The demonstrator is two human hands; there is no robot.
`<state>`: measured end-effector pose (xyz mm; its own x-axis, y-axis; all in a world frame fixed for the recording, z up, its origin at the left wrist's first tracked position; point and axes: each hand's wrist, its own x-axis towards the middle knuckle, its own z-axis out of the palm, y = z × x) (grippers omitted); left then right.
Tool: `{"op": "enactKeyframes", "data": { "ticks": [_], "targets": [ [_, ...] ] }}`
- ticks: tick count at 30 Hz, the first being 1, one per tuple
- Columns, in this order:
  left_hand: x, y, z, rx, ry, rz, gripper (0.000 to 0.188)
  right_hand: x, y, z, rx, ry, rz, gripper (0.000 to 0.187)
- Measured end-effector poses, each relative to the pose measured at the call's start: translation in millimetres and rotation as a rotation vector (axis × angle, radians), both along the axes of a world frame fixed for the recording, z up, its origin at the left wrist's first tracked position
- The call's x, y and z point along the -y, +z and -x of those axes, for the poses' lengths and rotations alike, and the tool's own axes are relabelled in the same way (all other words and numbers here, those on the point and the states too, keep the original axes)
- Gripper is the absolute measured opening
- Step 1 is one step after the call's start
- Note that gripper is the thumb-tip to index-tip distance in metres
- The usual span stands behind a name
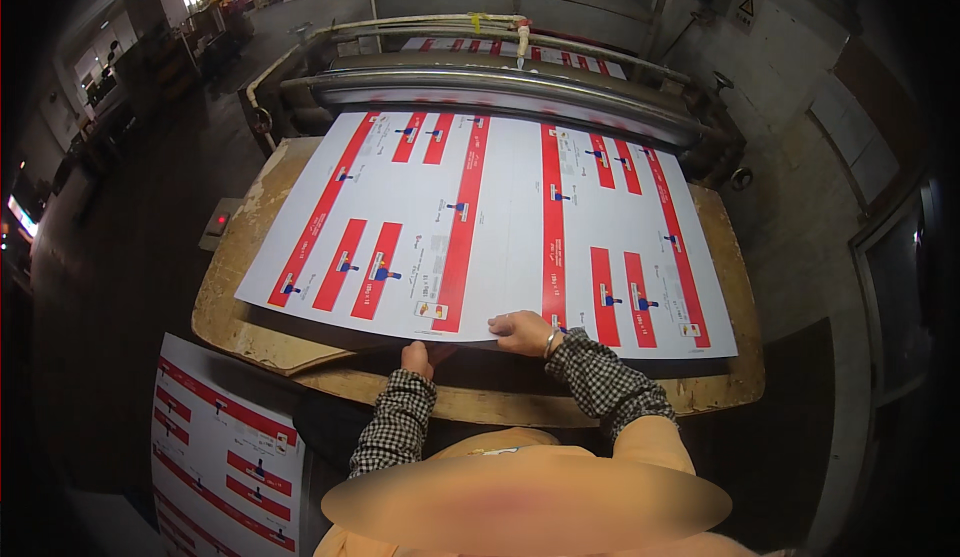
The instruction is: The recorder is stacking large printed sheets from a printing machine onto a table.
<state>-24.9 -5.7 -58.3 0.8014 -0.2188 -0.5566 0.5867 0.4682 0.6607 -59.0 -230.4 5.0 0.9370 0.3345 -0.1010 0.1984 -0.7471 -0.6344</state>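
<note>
A large white printed sheet [510, 227] with red bars and small blue marks lies on a worn wooden board, its far edge up against a roller machine [420, 82]. My right hand [522, 333] pinches the sheet's near edge just right of the middle, fingers on top. Close to its left, my left hand [418, 359] grips the same edge from below, with most of its fingers hidden under the sheet. A dark gap shows beneath the edge around both hands. Checked sleeves cover both forearms.
The wooden board [225, 297] has rounded corners and a peeling surface. At lower left rests a stack of similar printed sheets [215, 432]. Another printed sheet [500, 47] shows behind the rollers. A box with a red button [217, 223] sits by the board's left side; a handwheel [741, 178] is at right.
</note>
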Motion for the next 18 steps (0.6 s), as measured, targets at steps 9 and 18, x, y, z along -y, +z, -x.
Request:
{"op": "enactKeyframes", "data": {
  "ticks": [9,18],
  "targets": [
    [-4,-1,-5,0.026,-0.068,0.019,0.038,-2,-14,-63,0.031,-0.265,0.153,0.039],
    [-15,6,1,0.054,-0.207,0.263,0.030,-7,-3,-20,0.121,0.153,0.293,0.038]
  ]
}}
